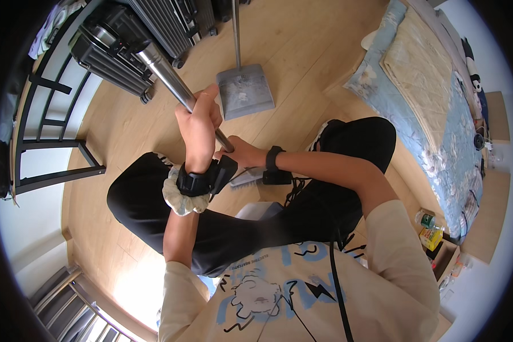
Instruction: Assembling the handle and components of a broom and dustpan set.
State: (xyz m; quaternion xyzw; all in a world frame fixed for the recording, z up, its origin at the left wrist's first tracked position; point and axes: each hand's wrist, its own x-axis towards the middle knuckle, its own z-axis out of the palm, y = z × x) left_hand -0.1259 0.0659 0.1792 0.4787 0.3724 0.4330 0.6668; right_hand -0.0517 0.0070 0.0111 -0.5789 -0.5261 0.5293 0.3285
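Observation:
My left hand (199, 126) is wrapped around the metal handle of a broom (170, 81), with the thumb side up. Lower down the same handle, my right hand (244, 155) closes on it. The handle slants from the upper left down between my knees. A grey bristled edge (248, 181) below my right hand looks like the broom's head, mostly hidden by my wrist and arm. Beyond my hands, a grey long-handled dustpan (245, 94) lies on the wooden floor with some dust in it. Neither hand touches the dustpan.
Dark suitcases (111, 62) on wheels stand at the far left. A black metal frame (57, 145) is by the left wall. To the right is a bed (450, 148) with blue floral bedding. A bottle and a yellow package (431, 236) sit by a box at lower right.

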